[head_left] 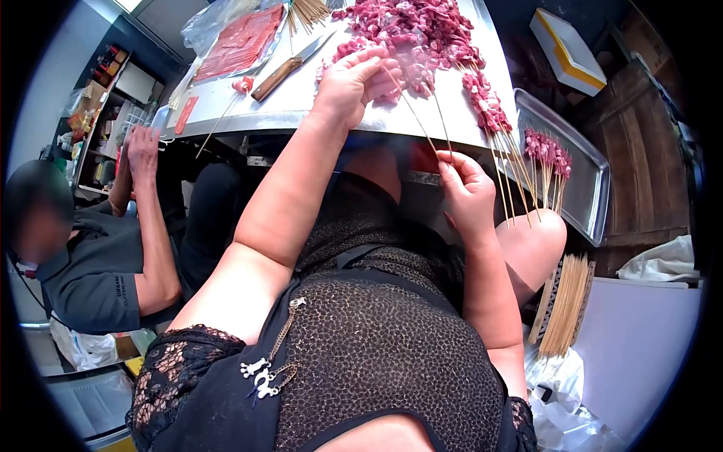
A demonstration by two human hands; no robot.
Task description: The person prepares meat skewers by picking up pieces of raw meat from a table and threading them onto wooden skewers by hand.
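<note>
Between the thumb and fingers of my right hand [467,188], closed near my lap, are the lower ends of two thin bamboo skewers [416,113]. One has pieces of raw meat [422,74] near its upper end. The other slants up to my left hand [350,87], which is curled at the near edge of a heap of cut red meat [414,30]. My left thumb and fingers come together by this skewer's tip; any small piece in them cannot be made out. Right of the heap, loaded meat skewers [486,105] stick out past the table edge.
A knife [290,69] and red meat strips [241,41] lie on the white table [301,105]. At right are a metal tray [591,203], more loaded skewers [548,154] and a bundle of bare sticks [565,305]. Another person [105,248] sits at left, hands raised.
</note>
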